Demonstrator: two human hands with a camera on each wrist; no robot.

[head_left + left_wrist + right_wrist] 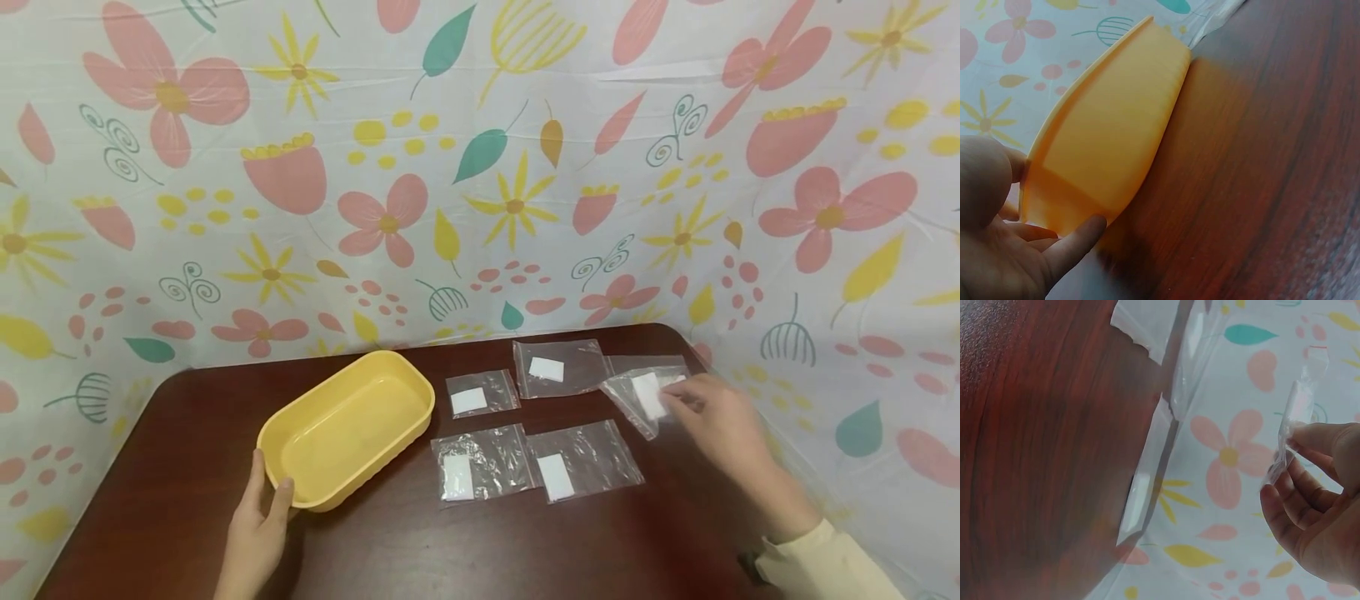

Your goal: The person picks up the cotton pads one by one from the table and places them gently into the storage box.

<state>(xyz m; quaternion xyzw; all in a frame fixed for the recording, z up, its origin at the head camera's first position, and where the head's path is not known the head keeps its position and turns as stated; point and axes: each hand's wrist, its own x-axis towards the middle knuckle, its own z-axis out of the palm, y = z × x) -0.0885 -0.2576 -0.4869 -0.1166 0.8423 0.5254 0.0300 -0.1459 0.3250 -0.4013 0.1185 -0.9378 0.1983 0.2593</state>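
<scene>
Head: clear bag (624, 393), oblong tray (352, 429)

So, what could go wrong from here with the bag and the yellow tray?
The right grip pinches the clear bag, and such thin, glossy plastic might slip. Another bag shows just behind it in the head view, so it could get dragged along if the two catch. The left grip holds the yellow tray at one end only, so the tray might swing or tip if bumped.
</scene>
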